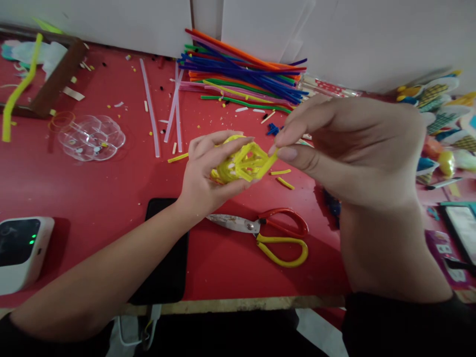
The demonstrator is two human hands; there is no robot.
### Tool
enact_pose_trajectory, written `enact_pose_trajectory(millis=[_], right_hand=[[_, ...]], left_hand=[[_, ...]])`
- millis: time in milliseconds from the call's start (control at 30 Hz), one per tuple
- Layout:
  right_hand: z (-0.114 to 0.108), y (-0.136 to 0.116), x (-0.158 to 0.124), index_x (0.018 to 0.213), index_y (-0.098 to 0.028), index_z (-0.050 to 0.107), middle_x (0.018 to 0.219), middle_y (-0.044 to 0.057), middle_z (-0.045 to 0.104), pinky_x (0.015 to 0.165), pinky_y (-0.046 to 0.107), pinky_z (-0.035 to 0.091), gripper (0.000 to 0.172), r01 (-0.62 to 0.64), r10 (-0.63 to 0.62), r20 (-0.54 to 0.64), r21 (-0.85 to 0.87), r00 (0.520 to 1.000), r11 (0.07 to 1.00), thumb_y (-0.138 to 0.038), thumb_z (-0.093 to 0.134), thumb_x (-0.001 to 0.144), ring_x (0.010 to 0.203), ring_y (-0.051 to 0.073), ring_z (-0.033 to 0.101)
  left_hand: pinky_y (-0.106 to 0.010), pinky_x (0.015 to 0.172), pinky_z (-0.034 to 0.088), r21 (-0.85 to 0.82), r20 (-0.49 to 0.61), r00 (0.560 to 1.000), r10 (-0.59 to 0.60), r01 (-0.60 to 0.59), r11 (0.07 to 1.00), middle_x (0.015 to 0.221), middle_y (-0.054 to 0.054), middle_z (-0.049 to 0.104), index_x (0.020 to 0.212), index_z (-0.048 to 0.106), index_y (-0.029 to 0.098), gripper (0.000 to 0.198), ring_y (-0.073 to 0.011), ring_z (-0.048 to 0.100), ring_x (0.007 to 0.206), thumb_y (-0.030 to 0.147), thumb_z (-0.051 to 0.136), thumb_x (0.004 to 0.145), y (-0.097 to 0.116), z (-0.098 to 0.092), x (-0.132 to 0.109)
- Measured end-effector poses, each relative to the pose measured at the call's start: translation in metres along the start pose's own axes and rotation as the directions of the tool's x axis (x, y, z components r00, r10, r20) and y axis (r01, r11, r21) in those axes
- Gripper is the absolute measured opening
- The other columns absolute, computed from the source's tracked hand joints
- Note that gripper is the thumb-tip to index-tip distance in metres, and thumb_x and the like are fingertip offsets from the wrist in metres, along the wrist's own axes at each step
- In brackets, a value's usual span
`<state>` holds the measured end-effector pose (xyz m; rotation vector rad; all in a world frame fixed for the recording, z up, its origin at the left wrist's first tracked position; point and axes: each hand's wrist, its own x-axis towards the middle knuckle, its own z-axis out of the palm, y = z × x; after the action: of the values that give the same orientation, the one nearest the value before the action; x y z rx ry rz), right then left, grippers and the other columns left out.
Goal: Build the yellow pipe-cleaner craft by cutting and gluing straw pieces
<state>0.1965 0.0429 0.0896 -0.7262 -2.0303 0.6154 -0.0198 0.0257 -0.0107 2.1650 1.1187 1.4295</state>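
Observation:
Over the middle of the red table, my left hand (208,171) is wrapped round a hollow yellow lattice (238,163) that looks made of pipe cleaners. My right hand (334,144) pinches the tip of a short yellow pipe cleaner piece (267,165) between thumb and forefinger. Its other end meets the lattice's open right edge; whether it is fixed there I cannot tell. Just below my hands lie scissors (251,225) with one red and one yellow handle, blades pointing left. Two short yellow cut pieces (285,183) rest right of the lattice.
A pile of coloured pipe cleaners (241,69) lies at the back. Left are pink strips (149,106), a clear flower-shaped tray (91,138) and a brown frame (59,74). A black phone-like slab (167,267) and white device (26,253) sit near the front edge. Small crafts (446,114) crowd the right.

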Motion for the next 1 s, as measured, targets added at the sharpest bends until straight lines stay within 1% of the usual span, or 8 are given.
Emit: enact_pose_trajectory(millis=[133,233,333,433,600,800,933,1000], right_hand=[[0.0005,-0.0003,0.0006,0.09,-0.03,0.077,0.086,-0.001,0.076,0.073,0.041,0.063,0.027,0.023,-0.024,0.052,0.022,0.998,0.999,-0.004,0.071,0.088,0.081,0.019,0.071],[0.0015,0.0004,0.001,0.09,-0.033,0.077,0.086,0.0,0.076,0.072,0.042,0.062,0.029,0.038,-0.038,0.065,0.007,0.997,0.999,-0.004,0.07,0.088,0.08,0.02,0.071],[0.0036,0.0014,0.0003,0.089,-0.032,0.076,0.086,-0.002,0.076,0.076,0.043,0.061,0.027,0.042,-0.041,0.063,-0.01,0.997,0.999,-0.005,0.072,0.088,0.082,0.02,0.071],[0.0049,0.0013,-0.0011,0.09,-0.031,0.076,0.087,-0.004,0.076,0.08,0.043,0.059,0.024,0.029,-0.028,0.049,-0.028,0.998,0.999,-0.007,0.073,0.088,0.083,0.018,0.07],[0.0053,0.002,-0.001,0.087,-0.031,0.077,0.087,-0.004,0.076,0.078,0.04,0.059,0.022,0.018,-0.017,0.009,-0.047,1.0,0.999,-0.01,0.072,0.09,0.082,0.018,0.069],[0.0052,0.0016,-0.0017,0.09,-0.032,0.079,0.087,-0.005,0.078,0.078,0.038,0.06,0.021,0.028,-0.029,-0.027,-0.028,0.999,0.999,-0.011,0.076,0.086,0.083,0.017,0.071],[0.0044,-0.0038,-0.0043,0.09,-0.035,0.079,0.09,-0.006,0.077,0.078,0.039,0.061,0.02,-0.054,0.051,-0.094,-0.034,0.994,0.998,-0.016,0.076,0.088,0.085,0.018,0.072],[0.0045,-0.005,-0.0048,0.09,-0.035,0.08,0.09,-0.006,0.077,0.079,0.039,0.062,0.019,-0.051,0.048,-0.094,-0.027,0.994,0.998,-0.017,0.077,0.088,0.085,0.018,0.072]], left_hand=[[-0.05,0.113,0.046,-0.021,-0.002,0.999,0.045,-0.045,0.999,0.139,-0.006,0.07,0.142,0.064,0.035,0.053,-0.0297,0.063,0.131,0.057,0.073,0.094,-0.001,-0.001,0.0017],[-0.049,0.115,0.045,-0.022,0.002,0.999,0.041,-0.041,0.999,0.14,-0.006,0.069,0.142,0.063,0.035,0.054,-0.0302,0.063,0.133,0.056,0.074,0.094,-0.0007,-0.0012,0.0019],[-0.048,0.115,0.045,-0.024,-0.001,0.999,0.046,-0.046,0.999,0.141,-0.005,0.069,0.142,0.063,0.036,0.053,-0.0293,0.063,0.133,0.053,0.076,0.093,-0.0004,0.0001,0.0014],[-0.048,0.116,0.045,-0.014,-0.016,0.999,0.029,-0.029,0.999,0.14,-0.005,0.07,0.14,0.064,0.034,0.055,-0.0283,0.063,0.132,0.052,0.08,0.091,0.0001,0.0017,0.0008],[-0.047,0.114,0.047,-0.03,-0.031,0.999,0.035,-0.036,0.999,0.137,-0.005,0.071,0.139,0.064,0.033,0.057,-0.0269,0.065,0.131,0.05,0.084,0.088,0.0002,0.0022,0.0014],[-0.05,0.112,0.05,0.003,-0.006,1.0,0.001,-0.001,1.0,0.136,-0.004,0.071,0.137,0.066,0.034,0.058,-0.0288,0.066,0.127,0.062,0.079,0.088,0.0006,0.0013,0.0026],[-0.049,0.113,0.049,0.024,0.003,0.999,-0.042,0.042,0.999,0.139,-0.005,0.07,0.139,0.065,0.035,0.058,-0.0297,0.065,0.128,0.057,0.081,0.088,0.003,0.0007,0.0016],[-0.048,0.114,0.048,0.024,0.007,0.999,-0.043,0.042,0.999,0.139,-0.005,0.07,0.139,0.065,0.035,0.058,-0.0295,0.065,0.129,0.054,0.082,0.087,0.0037,0.0003,0.0013]])
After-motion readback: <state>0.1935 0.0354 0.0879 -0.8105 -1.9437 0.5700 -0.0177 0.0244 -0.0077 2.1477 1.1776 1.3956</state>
